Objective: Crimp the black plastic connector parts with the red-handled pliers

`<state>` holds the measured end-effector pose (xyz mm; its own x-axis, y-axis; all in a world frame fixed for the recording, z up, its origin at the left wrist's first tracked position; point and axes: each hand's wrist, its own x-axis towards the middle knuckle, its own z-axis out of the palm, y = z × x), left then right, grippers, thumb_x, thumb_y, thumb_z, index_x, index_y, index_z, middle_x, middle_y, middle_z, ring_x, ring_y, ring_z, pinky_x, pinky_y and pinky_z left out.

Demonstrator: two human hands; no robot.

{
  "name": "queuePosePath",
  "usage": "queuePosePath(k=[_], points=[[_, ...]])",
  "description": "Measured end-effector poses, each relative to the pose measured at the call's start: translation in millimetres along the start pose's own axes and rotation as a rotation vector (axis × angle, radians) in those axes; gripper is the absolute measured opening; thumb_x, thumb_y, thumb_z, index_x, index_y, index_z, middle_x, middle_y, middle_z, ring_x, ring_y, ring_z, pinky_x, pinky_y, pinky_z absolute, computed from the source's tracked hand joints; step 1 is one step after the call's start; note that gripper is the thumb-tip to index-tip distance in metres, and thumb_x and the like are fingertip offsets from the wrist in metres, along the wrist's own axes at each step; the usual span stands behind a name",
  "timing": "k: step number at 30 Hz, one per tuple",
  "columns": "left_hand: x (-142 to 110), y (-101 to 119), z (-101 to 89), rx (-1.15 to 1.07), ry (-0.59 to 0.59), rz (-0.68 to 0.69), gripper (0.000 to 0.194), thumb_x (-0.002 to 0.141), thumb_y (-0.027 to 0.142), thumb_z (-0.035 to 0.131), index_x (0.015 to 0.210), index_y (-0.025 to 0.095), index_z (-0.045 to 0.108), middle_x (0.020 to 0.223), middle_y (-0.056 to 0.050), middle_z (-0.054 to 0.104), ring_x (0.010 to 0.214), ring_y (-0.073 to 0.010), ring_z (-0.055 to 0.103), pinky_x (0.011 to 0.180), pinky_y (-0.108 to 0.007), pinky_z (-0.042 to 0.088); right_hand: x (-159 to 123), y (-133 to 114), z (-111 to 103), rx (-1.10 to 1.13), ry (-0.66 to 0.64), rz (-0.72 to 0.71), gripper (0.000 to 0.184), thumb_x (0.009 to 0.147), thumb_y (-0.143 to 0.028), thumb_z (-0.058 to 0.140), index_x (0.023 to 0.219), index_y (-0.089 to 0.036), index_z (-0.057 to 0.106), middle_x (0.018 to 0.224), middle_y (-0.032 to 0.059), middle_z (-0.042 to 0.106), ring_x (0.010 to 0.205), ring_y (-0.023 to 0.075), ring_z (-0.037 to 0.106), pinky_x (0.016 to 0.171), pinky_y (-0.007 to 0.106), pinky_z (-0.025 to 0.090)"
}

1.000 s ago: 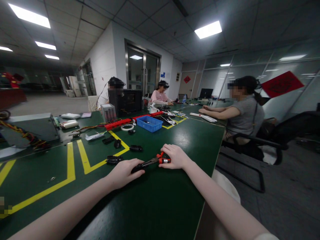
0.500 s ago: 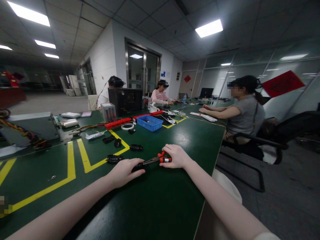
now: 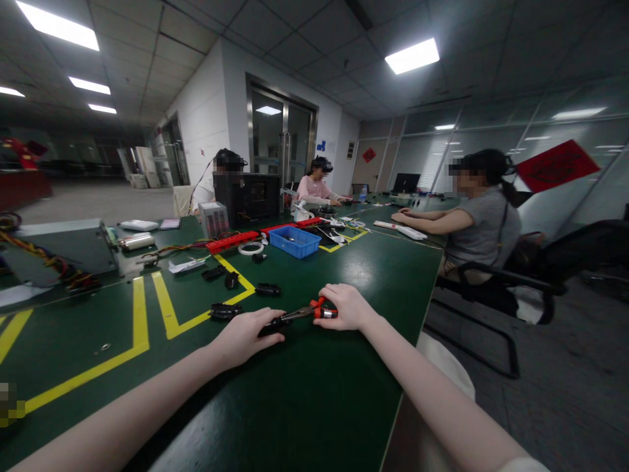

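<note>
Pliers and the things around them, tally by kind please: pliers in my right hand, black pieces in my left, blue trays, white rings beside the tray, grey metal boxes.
Pliers in right hand: 1
Black piece in left hand: 1
Blue tray: 1
White ring: 1
Grey metal boxes: 2
Total: 6

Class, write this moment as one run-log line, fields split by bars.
left hand: holds black part | right hand: grips red-handled pliers, tips at black part | nearby: blue tray, other black parts
</note>
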<state>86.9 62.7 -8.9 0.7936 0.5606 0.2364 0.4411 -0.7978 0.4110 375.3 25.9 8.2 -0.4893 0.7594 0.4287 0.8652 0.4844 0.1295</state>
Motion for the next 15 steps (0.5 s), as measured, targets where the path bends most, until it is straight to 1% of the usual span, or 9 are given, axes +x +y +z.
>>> queuePosePath(k=[3,7,9,12,15], points=[[0.1,0.0,0.4,0.010,0.005,-0.001,0.044,0.090,0.044,0.053,0.129,0.025,0.050,0.121,-0.005,0.062,0.104,-0.0225,0.062,0.091,-0.033,0.048,0.5,0.2,0.1,-0.008,0.015,-0.010,0.052,0.076,-0.067,0.055,0.090,-0.017,0.057,0.083,0.0065,0.062,0.072,0.0190,0.056,0.070,0.033,0.037],[-0.3,4.3,-3.0,-0.012,-0.003,0.001,0.040,0.092,0.045,0.050,0.126,0.024,0.052,0.119,-0.005,0.063,0.104,-0.0221,0.062,0.089,-0.032,0.047,1.6,0.1,-1.5,0.003,0.076,-0.059,0.050,0.076,-0.066,0.055,0.088,-0.017,0.058,0.079,0.0058,0.062,0.074,0.0192,0.055,0.085,0.039,0.037],[-0.4,7.0,-5.6,-0.026,-0.031,0.002,0.037,0.093,0.046,0.047,0.121,0.023,0.055,0.114,-0.005,0.065,0.100,-0.0221,0.063,0.086,-0.031,0.047,2.1,-0.2,-2.2,-0.008,0.105,-0.082,0.049,0.075,-0.065,0.055,0.087,-0.018,0.059,0.078,0.0050,0.061,0.075,0.0197,0.055,0.092,0.042,0.035],[-0.5,9.8,-8.7,-0.032,-0.068,-0.002,0.034,0.094,0.047,0.045,0.112,0.022,0.059,0.103,-0.004,0.068,0.092,-0.0216,0.064,0.079,-0.030,0.047,2.6,-0.6,-2.3,-0.038,0.138,-0.107,0.047,0.073,-0.064,0.058,0.085,-0.018,0.060,0.076,0.0046,0.061,0.081,0.0216,0.055,0.097,0.044,0.033],[-0.4,10.0,-8.9,-0.035,-0.069,-0.002,0.034,0.094,0.048,0.045,0.110,0.022,0.060,0.101,-0.003,0.068,0.089,-0.0212,0.064,0.079,-0.030,0.047,3.0,-0.6,-1.9,-0.055,0.157,-0.119,0.047,0.072,-0.064,0.059,0.084,-0.019,0.061,0.075,0.0048,0.060,0.085,0.0228,0.054,0.100,0.045,0.033]])
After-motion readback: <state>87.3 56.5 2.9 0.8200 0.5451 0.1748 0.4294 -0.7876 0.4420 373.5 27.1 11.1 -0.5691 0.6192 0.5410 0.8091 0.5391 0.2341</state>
